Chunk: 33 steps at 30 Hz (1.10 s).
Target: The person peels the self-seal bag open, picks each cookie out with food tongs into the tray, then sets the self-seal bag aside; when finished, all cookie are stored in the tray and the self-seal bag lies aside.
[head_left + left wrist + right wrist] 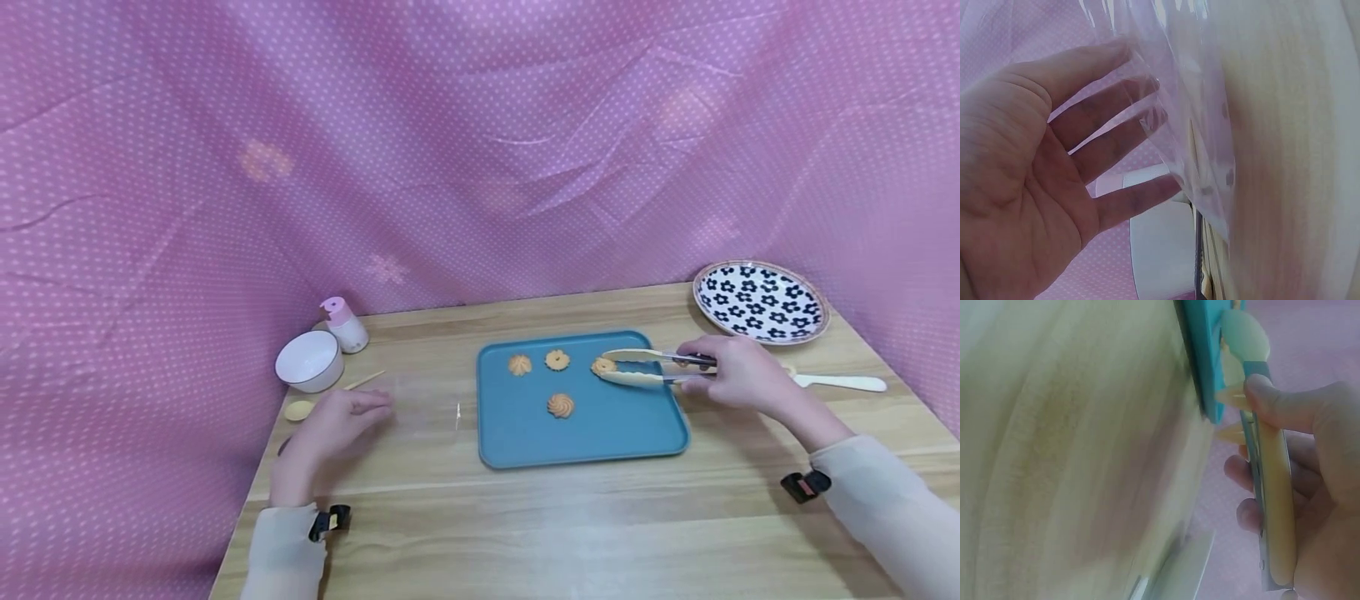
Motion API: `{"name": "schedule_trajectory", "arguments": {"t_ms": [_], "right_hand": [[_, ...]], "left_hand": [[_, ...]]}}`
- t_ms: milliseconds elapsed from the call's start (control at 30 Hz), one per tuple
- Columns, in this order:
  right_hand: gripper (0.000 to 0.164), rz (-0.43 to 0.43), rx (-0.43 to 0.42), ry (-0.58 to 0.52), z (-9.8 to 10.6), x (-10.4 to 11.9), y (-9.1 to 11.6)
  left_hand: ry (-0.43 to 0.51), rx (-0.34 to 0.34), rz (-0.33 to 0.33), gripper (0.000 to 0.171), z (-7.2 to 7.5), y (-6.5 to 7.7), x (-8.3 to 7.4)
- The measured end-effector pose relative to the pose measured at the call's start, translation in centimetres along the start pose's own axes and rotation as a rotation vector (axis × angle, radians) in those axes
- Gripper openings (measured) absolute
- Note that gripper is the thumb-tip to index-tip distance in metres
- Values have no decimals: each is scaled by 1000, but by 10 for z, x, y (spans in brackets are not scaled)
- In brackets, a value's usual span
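Note:
My right hand (738, 372) grips a pair of tongs (637, 356), thumb on one arm and fingers on the other. Around a ring-shaped cookie (602, 366) on the blue tray (622, 425) stand the pale tong tips. The same tray bears a swirl cookie (560, 406), a flower-shaped cookie (557, 360) and a small ridged cookie (519, 364). To the left of the tray, my left hand (339, 423) has its fingers spread and fairly straight. In the left wrist view, their tips touch the edge of a clear plastic bag (1204, 106).
At the left edge stand a white bowl (309, 362) and a pink-topped bottle (347, 325). A thin wooden stick (365, 380) and a round yellowish piece (298, 410) lie near them. A flower-patterned plate (761, 302) is at back right, with a white-handled utensil (840, 382) in front.

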State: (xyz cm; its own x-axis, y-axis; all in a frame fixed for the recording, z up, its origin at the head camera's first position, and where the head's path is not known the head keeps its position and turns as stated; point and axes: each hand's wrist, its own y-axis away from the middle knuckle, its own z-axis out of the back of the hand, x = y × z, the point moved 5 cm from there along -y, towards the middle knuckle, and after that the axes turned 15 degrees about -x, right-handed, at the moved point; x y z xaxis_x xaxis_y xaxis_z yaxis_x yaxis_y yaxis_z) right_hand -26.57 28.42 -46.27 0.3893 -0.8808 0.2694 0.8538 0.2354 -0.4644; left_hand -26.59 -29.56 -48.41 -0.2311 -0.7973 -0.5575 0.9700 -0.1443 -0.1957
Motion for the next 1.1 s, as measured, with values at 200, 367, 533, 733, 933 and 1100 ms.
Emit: {"name": "schedule_trajectory", "arguments": {"t_ms": [200, 367, 533, 733, 933, 1100], "right_hand": [[50, -24, 1, 10, 4, -2, 3], [60, -148, -52, 11, 21, 1, 14], [76, -396, -92, 65, 44, 3, 36], [94, -614, 17, 157, 65, -1, 66], [82, -670, 49, 169, 65, -10, 92], [78, -641, 94, 188, 56, -20, 111]], "left_hand": [[-14, 2, -20, 25, -4, -1, -5], [-68, -13, -48, 25, -6, 0, -7], [-101, -19, -44, 24, -6, 1, -9], [-168, -50, -86, 22, -3, 1, -12], [-199, -29, -78, 22, -6, 1, -11], [-213, -13, -73, 21, -8, 2, -10]]}}
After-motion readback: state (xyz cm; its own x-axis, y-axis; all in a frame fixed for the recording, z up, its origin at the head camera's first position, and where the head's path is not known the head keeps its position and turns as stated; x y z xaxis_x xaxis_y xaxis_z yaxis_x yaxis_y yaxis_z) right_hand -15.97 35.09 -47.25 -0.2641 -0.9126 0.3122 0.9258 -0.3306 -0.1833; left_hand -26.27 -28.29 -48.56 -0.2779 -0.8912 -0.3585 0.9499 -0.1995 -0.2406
